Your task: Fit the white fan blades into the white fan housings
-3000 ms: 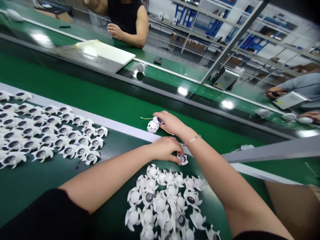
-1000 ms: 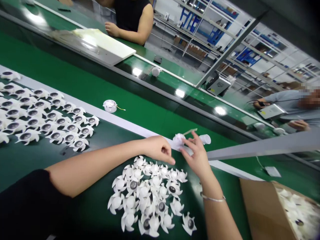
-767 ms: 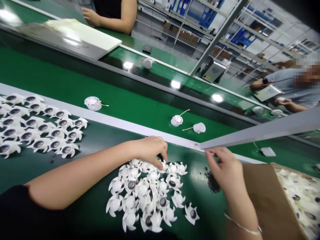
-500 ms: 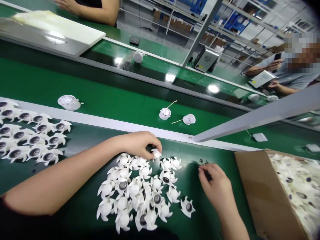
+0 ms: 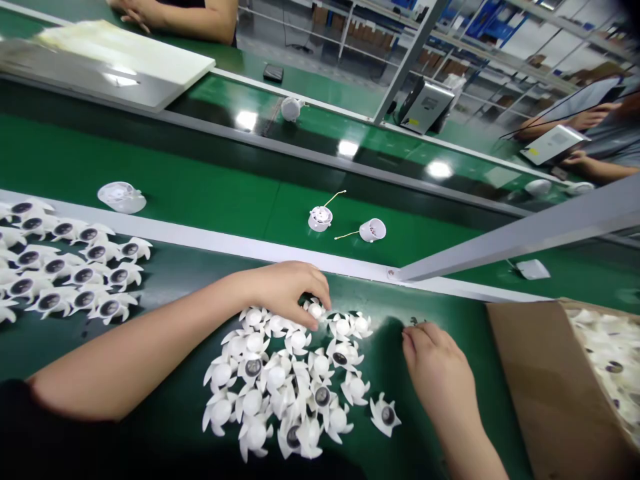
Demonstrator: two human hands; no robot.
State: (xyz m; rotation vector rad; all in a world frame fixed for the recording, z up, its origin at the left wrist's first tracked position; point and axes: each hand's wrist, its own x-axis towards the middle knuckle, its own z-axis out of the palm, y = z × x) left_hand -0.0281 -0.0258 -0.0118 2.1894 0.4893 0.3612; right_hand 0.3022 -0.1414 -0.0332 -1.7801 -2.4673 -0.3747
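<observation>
White bladed fan parts (image 5: 277,377) lie in a loose pile on the dark green table (image 5: 175,347), a few showing dark round centres. My left hand (image 5: 295,293) is over the pile's top edge, thumb and fingers apart around a white fan part (image 5: 315,309) that rests on the table. To the right of the pile, my right hand (image 5: 440,367) has its thumb and index finger pinched together beside small dark pieces (image 5: 415,321). What the pinch holds is too small to make out. One fan part (image 5: 385,415) sits apart at the pile's lower right.
Rows of fan parts (image 5: 85,275) stand at the left. A cardboard box (image 5: 535,373) of white parts is at the right. Beyond the white rail (image 5: 225,248), white housings (image 5: 320,218) lie on the green belt (image 5: 240,200). Two other people are across the line.
My left fingers have opened from the fan part, which now lies on the table. My right fingers have drawn closer together. The view has shifted slightly, and the housings have moved left along the belt.
</observation>
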